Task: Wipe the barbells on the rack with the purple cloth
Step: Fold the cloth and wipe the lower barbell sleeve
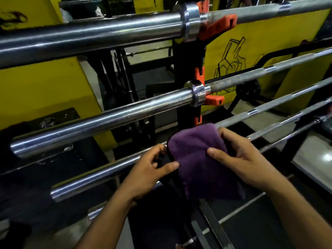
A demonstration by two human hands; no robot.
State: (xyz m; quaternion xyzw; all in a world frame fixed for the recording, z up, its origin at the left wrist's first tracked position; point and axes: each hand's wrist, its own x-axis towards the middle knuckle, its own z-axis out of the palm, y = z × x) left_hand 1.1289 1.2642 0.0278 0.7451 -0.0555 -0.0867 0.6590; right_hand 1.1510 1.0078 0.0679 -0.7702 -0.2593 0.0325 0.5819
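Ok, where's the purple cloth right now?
In the head view, lower centre: the purple cloth is held between the left hand and the right hand, draped over the third barbell down, just below the orange rack hook.

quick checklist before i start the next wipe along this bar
1. Purple cloth in hand: ok, the left hand pinches its left edge and the right hand grips its right side.
2. Cloth on a bar: ok, it drapes over the third barbell near the rack post.
3. Cloth wrapped fully round the bar: cannot tell, its underside is hidden.
4. Sleeve to the left free of obstacles: ok.
5. Bar seated in its orange hook: cannot tell, the cloth covers it.
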